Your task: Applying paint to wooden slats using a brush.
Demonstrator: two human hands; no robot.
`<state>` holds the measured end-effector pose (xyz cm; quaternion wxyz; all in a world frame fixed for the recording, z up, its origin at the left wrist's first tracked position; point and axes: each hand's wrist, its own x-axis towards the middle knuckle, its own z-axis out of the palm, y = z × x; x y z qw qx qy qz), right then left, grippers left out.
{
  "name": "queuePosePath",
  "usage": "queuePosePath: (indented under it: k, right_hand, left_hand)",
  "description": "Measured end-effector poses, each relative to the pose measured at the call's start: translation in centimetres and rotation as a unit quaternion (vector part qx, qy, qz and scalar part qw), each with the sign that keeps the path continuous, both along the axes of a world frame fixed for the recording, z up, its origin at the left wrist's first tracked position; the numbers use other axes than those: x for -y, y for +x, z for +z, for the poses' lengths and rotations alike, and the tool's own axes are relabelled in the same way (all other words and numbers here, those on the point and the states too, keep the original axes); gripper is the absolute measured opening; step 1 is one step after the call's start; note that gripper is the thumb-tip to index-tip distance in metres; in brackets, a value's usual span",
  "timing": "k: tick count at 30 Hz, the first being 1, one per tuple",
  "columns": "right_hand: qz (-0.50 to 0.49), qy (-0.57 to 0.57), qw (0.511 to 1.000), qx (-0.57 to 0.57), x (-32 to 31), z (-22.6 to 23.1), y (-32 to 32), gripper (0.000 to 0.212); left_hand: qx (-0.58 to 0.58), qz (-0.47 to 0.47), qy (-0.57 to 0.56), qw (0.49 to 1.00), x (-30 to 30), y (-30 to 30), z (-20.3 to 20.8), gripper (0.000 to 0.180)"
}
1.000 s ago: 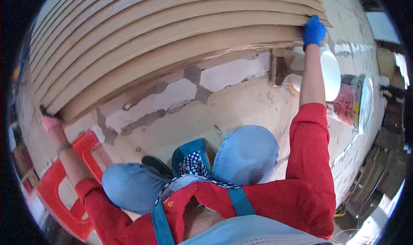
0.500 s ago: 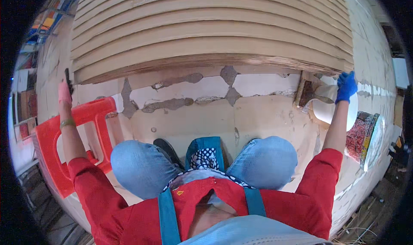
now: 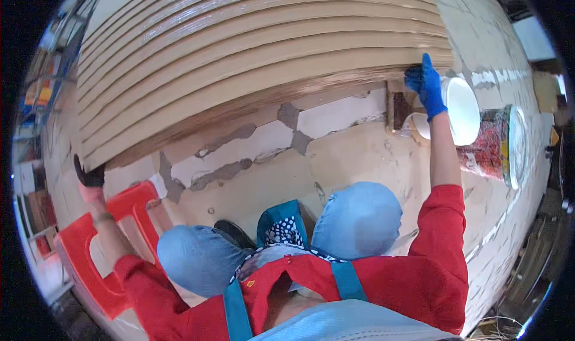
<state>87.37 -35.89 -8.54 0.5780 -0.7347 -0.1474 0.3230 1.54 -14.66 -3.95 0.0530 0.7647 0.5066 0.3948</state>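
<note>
A wide stack of thin tan sheets, their near edges staggered like steps, lies across the far side of the floor. My left hand, in a pink and black glove, rests at the stack's near left corner with fingers and thumb apart. At the near right corner, my right hand, in a blue glove, touches the edge with one finger stretched forward and its thumb apart. Part of the right fingers is hidden. Close by the right hand lies a wide brush with dark bristles, partly covered by that hand.
A white bucket stands beside my right wrist, next to a red patterned bucket. A red plastic frame, perhaps a stool, lies under my left forearm. My jeans-clad knees are bent near the patched floor.
The view has tilted. My left hand has shifted from alongside the stack onto its corner. My right hand has gone from a closed shape to an outstretched one along the edge.
</note>
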Motion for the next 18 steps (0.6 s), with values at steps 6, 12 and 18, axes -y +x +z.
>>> queuePosePath:
  k: [6, 12, 18]
  right_hand:
    - [0.127, -0.08, 0.984, -0.092, 0.3, 0.3, 3.1, 0.065]
    - [0.018, 0.111, 0.966, -0.233, -0.7, 5.6, 2.0, 0.058]
    - [-0.107, 0.245, 0.959, 0.091, -2.3, 1.5, 4.3, 0.045]
  left_hand:
    - [0.489, -0.031, -0.227, 0.842, -2.7, 0.5, 1.2, 0.054]
    - [0.39, -0.005, -0.266, 0.881, -6.0, -3.7, 11.3, 0.046]
    - [0.434, 0.11, -0.187, 0.874, -5.0, 3.7, -2.6, 0.047]
